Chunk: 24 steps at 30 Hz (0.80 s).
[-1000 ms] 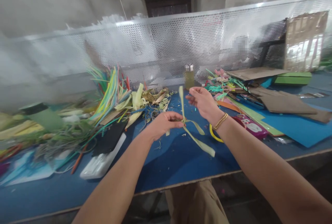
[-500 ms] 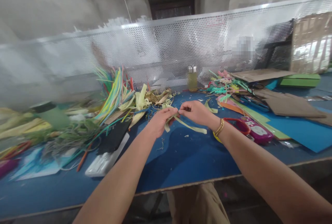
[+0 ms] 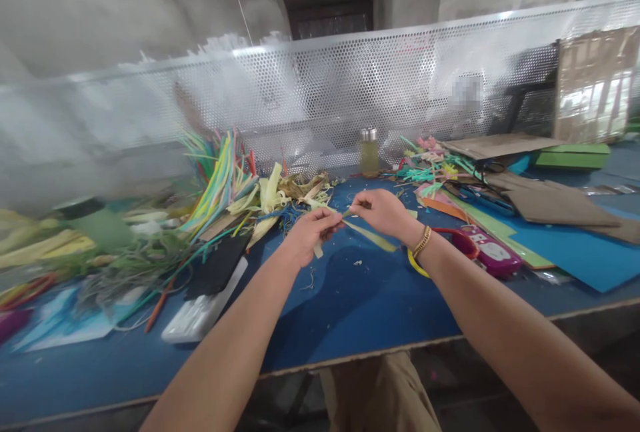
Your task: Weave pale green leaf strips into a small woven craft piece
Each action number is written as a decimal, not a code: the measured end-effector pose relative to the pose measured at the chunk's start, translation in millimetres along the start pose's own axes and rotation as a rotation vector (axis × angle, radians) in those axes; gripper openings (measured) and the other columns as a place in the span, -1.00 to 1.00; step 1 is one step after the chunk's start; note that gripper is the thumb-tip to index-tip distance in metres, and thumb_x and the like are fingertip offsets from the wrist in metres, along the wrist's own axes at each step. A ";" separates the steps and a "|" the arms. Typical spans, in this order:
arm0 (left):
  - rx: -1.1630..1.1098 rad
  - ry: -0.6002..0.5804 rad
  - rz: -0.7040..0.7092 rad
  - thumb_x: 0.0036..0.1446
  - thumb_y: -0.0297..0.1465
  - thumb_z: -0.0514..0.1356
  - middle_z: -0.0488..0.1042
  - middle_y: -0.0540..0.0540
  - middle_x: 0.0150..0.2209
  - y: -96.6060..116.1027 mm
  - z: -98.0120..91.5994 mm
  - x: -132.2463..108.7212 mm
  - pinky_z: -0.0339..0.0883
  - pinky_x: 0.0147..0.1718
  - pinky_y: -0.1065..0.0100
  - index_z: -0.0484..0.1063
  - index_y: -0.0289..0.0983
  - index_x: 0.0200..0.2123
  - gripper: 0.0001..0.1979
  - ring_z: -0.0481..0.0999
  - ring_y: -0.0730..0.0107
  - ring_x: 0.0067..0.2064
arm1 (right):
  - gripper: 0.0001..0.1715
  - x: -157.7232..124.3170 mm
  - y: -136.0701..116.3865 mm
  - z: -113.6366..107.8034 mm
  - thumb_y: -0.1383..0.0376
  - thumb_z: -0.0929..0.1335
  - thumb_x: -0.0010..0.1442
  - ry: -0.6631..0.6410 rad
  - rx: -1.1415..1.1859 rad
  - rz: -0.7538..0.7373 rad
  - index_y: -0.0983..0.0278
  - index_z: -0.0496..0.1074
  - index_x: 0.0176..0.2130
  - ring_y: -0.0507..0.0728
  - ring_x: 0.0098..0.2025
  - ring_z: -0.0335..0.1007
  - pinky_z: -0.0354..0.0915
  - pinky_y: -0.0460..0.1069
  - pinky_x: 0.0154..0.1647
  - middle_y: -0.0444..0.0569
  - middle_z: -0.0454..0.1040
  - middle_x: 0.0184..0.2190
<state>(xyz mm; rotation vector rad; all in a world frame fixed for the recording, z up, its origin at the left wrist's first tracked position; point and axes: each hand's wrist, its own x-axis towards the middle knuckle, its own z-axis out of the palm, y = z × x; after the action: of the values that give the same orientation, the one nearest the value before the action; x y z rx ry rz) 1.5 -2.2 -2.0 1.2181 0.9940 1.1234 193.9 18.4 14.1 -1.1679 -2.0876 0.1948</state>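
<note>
Just above the blue tabletop (image 3: 340,312), my left hand (image 3: 313,232) pinches pale green strips of husk between thumb and fingers. One husk strip (image 3: 373,237) runs out to the right below my right hand, and a short end hangs under my left palm. My right hand (image 3: 383,213), with a gold bracelet (image 3: 424,240) at the wrist, is closed on a short piece of the same husk close to the left fingertips. Behind both hands lies a heap of dried corn husks (image 3: 273,192).
Left are bundled coloured pipe cleaners (image 3: 220,172), a black pouch (image 3: 217,269) and a white plastic packet (image 3: 200,315). Red-handled scissors (image 3: 457,242), a purple case (image 3: 495,252) and blue paper (image 3: 565,249) lie right. A glass bottle (image 3: 369,155) stands before the perforated metal panel (image 3: 345,85).
My right hand has drawn slightly up and away from my left, and a short piece of husk now shows between them. The long strip's free end has risen slightly.
</note>
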 end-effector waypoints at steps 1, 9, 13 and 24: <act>-0.009 0.003 0.001 -0.10 -0.29 0.41 0.52 -0.04 -0.44 0.3 -0.3 -0.3 0.23 -0.53 0.51 0.44 -0.28 -0.45 -0.76 0.42 0.54 -0.46 | -0.78 -0.1 0.7 0.1 0.22 0.35 0.18 -0.001 -0.018 0.006 0.24 0.52 -0.43 0.00 -0.49 0.22 -0.03 -0.07 -0.43 -0.15 0.44 -0.55; -0.075 -0.019 -0.010 -0.14 -0.39 0.43 0.54 -0.05 -0.38 1.5 -0.3 -1.8 0.35 -0.37 0.42 0.55 -0.29 -0.26 -0.70 0.52 0.43 -0.33 | -0.79 -0.8 -0.8 -2.4 0.22 0.34 0.19 -0.001 -0.065 0.041 0.22 0.56 -0.37 0.06 -0.35 0.38 0.08 -0.06 -0.34 -0.09 0.56 -0.41; -0.011 -0.047 0.012 -0.16 -0.39 0.44 0.55 -0.04 -0.38 -2.4 -2.3 0.5 0.34 -0.29 0.38 0.55 -0.28 -0.30 -0.72 0.51 0.44 -0.34 | -0.80 -0.5 -1.3 -0.4 0.23 0.34 0.19 0.036 -0.015 0.019 0.18 0.59 -0.31 0.10 -0.21 0.44 0.16 -0.04 -0.20 -0.08 0.60 -0.25; 0.172 -0.015 0.021 -0.12 -0.21 0.41 0.48 -0.02 -0.46 -2.4 2.1 -1.7 0.16 -0.45 0.41 0.56 -0.27 -0.38 -0.71 0.41 0.48 -0.42 | -0.82 -1.6 -6.5 18.6 0.23 0.40 0.03 -0.092 0.555 0.199 0.30 0.53 -0.46 0.02 -0.45 0.31 0.19 -0.06 -0.39 -0.09 0.49 -0.51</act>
<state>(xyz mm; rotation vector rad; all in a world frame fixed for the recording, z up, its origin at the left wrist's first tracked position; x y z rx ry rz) 3.4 -4.3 -4.2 1.3757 1.0858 1.0602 177.8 17.2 2.6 -1.0260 -1.8145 0.8747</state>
